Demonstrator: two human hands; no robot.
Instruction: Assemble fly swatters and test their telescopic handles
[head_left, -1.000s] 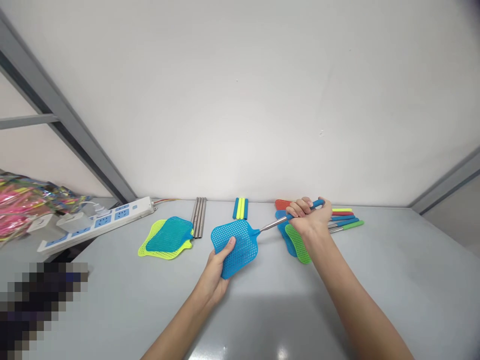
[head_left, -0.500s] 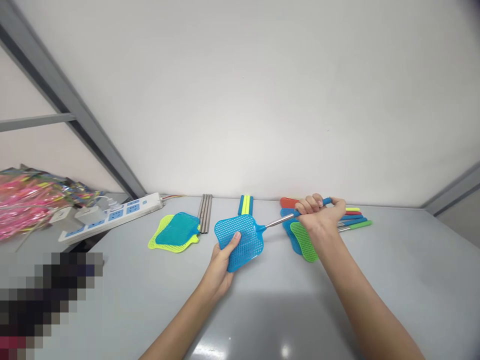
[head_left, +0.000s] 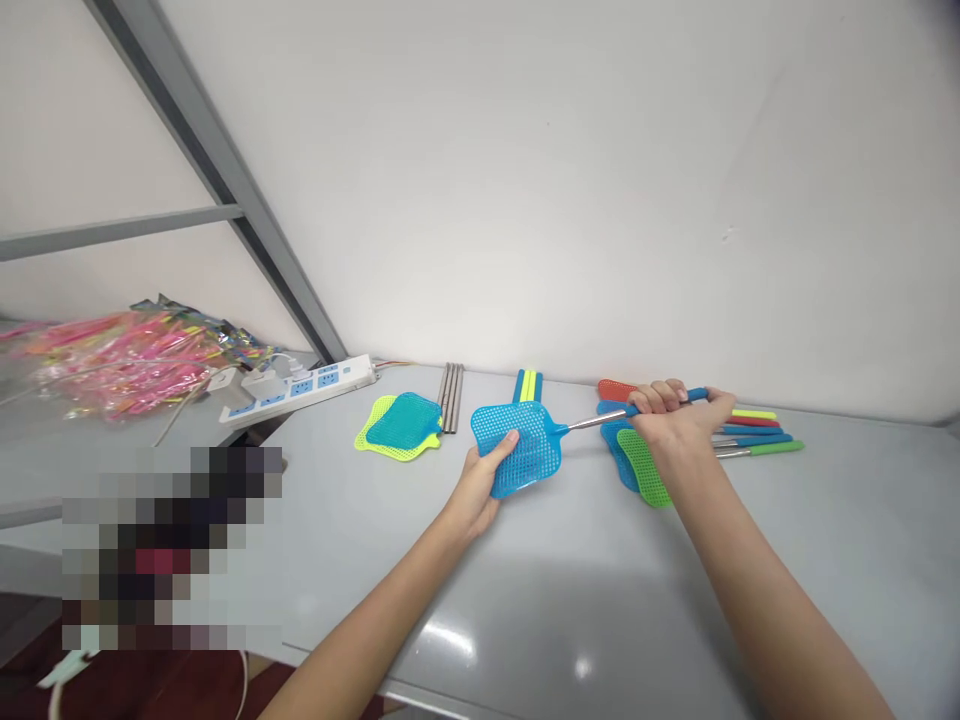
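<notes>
A blue fly swatter [head_left: 529, 455] is held above the table between both hands. My left hand [head_left: 480, 485] is closed on its mesh head, thumb on top and fingers underneath. My right hand [head_left: 675, 415] wraps round the blue handle at the other end, with the metal shaft showing between. Under and behind my right hand lie several finished-looking swatters, among them a green swatter [head_left: 651, 470], a blue swatter [head_left: 619, 455] and a red swatter [head_left: 615, 390]. Their handles point right and are partly hidden.
Left of my hands lie loose teal [head_left: 401, 420] and yellow [head_left: 379, 440] swatter heads, several metal rods [head_left: 451, 395], and blue and yellow handle grips [head_left: 529, 385]. A power strip [head_left: 300, 390] with plugs lies beside pink plastic-wrapped goods [head_left: 142, 355]. The wall closes off the back.
The camera has turned left, so everything sits further right in view and more of the left side shows. Both hands keep their hold on the blue fly swatter, with little visible change.
</notes>
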